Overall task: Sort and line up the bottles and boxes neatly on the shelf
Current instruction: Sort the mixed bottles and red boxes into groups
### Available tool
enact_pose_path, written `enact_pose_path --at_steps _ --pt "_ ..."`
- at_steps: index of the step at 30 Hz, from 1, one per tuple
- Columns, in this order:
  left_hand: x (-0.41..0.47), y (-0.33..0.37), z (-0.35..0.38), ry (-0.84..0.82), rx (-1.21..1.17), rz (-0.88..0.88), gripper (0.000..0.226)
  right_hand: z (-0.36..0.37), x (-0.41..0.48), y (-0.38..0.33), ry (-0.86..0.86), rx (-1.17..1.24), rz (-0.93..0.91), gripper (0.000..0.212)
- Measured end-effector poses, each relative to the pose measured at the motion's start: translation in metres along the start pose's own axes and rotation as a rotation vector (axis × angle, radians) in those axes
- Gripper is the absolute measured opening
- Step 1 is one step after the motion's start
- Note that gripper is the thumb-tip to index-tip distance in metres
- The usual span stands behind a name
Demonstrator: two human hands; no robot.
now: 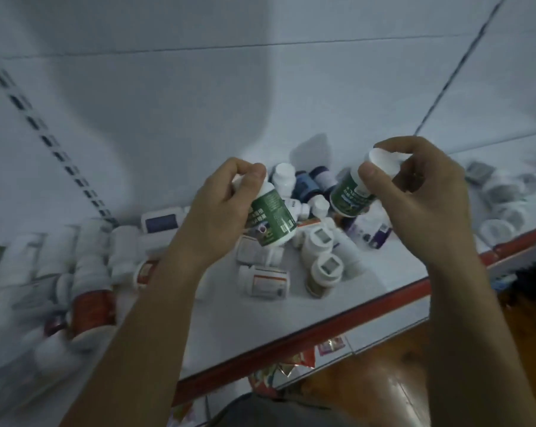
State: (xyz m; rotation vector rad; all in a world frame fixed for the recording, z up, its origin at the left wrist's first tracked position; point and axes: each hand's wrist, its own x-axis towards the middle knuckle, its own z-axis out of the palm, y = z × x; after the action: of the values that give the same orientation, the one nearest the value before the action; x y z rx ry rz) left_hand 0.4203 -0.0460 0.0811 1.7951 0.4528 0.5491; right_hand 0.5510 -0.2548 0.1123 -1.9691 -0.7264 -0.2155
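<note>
We've got two green-label bottles up off the shelf, one per hand. The left green bottle (273, 223) hangs tilted in our left grip (217, 217), fingers and thumb curled round its cap end. The right green bottle (350, 194) is in our right grip (420, 192), thumb and fingers pinching its white cap. Both sit above the jumbled pile of bottles (320, 240) on the white shelf (368, 282). More bottles (91, 260) lie blurred at left.
</note>
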Motion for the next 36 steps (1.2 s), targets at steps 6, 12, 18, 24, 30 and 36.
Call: enact_pose_path --at_steps 6,12,18,24,30,36 --pt "0.018 0.016 0.069 -0.083 -0.008 -0.028 0.029 -0.055 0.013 0.057 -0.059 -0.107 0.056 0.018" --pt "0.032 0.02 0.133 -0.225 0.112 -0.054 0.027 -0.088 0.019 0.103 -0.2 -0.114 0.074 0.026" --pt "0.037 0.014 0.188 -0.466 0.572 -0.104 0.034 -0.105 0.027 0.149 -0.422 -0.272 0.127 0.024" --pt "0.044 0.009 0.212 -0.419 0.706 -0.118 0.041 -0.102 0.027 0.173 -0.544 -0.327 0.17 0.029" --pt "0.054 0.005 0.208 -0.319 0.876 -0.079 0.043 -0.109 0.031 0.173 -0.477 -0.305 0.126 0.036" --pt "0.063 0.022 0.214 -0.321 0.868 0.067 0.036 -0.108 0.042 0.165 -0.465 -0.351 0.081 0.028"
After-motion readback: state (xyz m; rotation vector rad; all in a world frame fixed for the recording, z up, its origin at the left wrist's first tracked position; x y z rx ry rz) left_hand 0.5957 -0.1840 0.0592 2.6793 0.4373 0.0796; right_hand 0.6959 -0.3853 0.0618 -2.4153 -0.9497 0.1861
